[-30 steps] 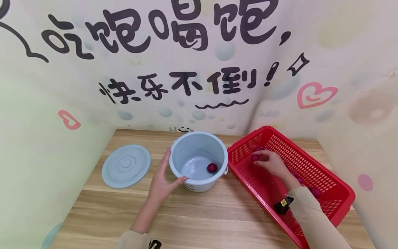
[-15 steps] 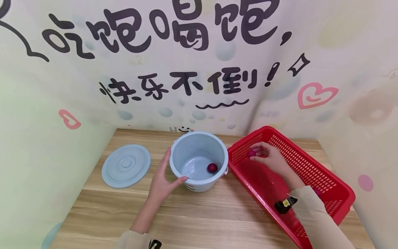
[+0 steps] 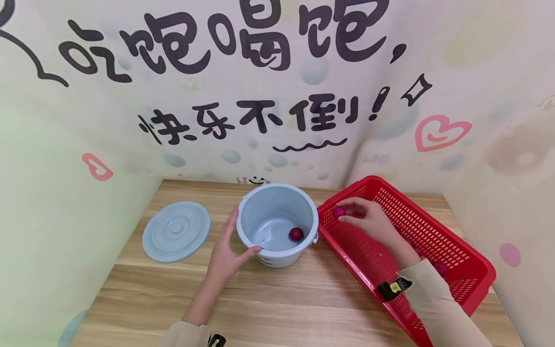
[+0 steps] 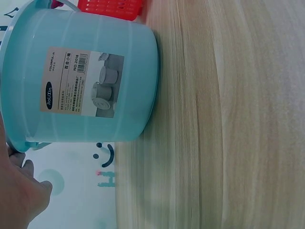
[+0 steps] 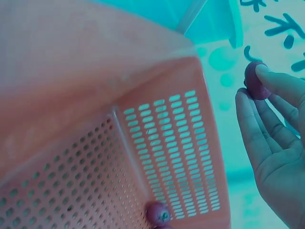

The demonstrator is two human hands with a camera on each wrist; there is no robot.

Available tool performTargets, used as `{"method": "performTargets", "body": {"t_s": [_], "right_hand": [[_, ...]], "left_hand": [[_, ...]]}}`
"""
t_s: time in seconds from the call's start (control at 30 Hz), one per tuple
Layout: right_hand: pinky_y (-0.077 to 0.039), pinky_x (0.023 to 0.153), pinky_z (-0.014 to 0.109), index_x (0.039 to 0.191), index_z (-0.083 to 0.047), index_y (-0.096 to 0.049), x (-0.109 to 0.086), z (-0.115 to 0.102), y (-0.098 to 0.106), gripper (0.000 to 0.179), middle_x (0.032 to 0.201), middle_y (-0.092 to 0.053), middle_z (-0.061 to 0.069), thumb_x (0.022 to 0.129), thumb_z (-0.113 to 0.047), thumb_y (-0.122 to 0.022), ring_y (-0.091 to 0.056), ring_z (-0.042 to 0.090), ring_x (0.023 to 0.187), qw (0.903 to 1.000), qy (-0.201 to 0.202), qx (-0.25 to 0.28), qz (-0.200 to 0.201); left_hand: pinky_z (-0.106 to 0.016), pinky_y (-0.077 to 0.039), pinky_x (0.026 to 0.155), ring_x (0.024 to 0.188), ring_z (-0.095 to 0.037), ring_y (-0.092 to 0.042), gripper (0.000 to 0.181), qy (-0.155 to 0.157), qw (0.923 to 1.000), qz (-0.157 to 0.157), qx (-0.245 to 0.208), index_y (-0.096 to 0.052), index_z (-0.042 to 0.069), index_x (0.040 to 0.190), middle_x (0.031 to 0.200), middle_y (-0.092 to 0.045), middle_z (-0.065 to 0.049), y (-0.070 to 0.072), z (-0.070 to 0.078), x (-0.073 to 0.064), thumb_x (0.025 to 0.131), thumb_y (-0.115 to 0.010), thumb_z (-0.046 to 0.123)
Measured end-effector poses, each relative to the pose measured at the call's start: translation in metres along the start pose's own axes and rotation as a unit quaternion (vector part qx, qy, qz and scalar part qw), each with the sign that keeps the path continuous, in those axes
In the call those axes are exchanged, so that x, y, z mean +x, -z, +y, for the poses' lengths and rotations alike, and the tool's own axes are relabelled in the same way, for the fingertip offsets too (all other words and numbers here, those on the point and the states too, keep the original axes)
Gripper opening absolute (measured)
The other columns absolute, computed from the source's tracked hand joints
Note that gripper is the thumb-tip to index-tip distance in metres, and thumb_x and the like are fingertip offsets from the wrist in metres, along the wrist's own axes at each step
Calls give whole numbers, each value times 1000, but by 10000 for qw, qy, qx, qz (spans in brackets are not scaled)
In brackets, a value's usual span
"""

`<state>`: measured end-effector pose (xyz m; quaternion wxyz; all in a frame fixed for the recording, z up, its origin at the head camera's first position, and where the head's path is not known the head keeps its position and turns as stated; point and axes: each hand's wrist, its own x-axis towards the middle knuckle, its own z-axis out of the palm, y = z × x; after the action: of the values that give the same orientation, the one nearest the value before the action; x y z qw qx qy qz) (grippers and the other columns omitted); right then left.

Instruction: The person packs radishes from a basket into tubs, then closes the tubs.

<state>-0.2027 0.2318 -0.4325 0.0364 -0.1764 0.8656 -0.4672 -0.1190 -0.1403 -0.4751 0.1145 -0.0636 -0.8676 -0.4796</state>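
My right hand pinches a small round purplish-red fruit between thumb and fingertips, over the left end of the red basket. The right wrist view shows this fruit against the wall, beyond the basket's slotted end. My left hand holds the light-blue bucket at its left side, the thumb at the front rim and the fingers along the outside. One similar fruit lies on the bucket's floor. A printed label shows on the bucket's side in the left wrist view.
A light-blue round lid lies on the wooden table left of the bucket. Several more fruits lie along the basket's far side. The basket's left corner stands close to the bucket. A printed wall closes off the back.
My right hand has lifted the pinched fruit and carried it left toward the bucket side of the basket. My left hand and the bucket have stayed in place.
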Motion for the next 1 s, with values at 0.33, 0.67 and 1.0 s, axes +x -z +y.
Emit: {"method": "performTargets", "body": {"t_s": [0.33,0.67,1.0], "right_hand": [[-60,78,18,123,-12,-68,4,-19,-11,37,114,-72,10,88,-19,-77,-67,12,93,9995,209,225,-116],[-60,81,19,124,-9,-68,9,-37,-23,40,116,-72,10,86,-17,-78,-69,13,96,9977,419,454,-268],[-59,82,18,126,-10,-68,12,-50,-31,42,117,-73,11,86,-16,-79,-70,18,95,9965,456,571,-416]], "left_hand": [[-61,-28,120,154,-32,-24,108,-14,10000,24,-35,-22,22,160,167,-24,0,0,0,0,74,-87,29],[-61,-28,120,153,-33,-23,108,-24,10000,24,-48,-23,20,160,167,-24,0,1,2,0,74,-88,30],[-62,-29,119,153,-34,-25,108,-83,9999,48,-35,-24,19,160,167,-25,-2,1,2,0,73,-88,30]]}}
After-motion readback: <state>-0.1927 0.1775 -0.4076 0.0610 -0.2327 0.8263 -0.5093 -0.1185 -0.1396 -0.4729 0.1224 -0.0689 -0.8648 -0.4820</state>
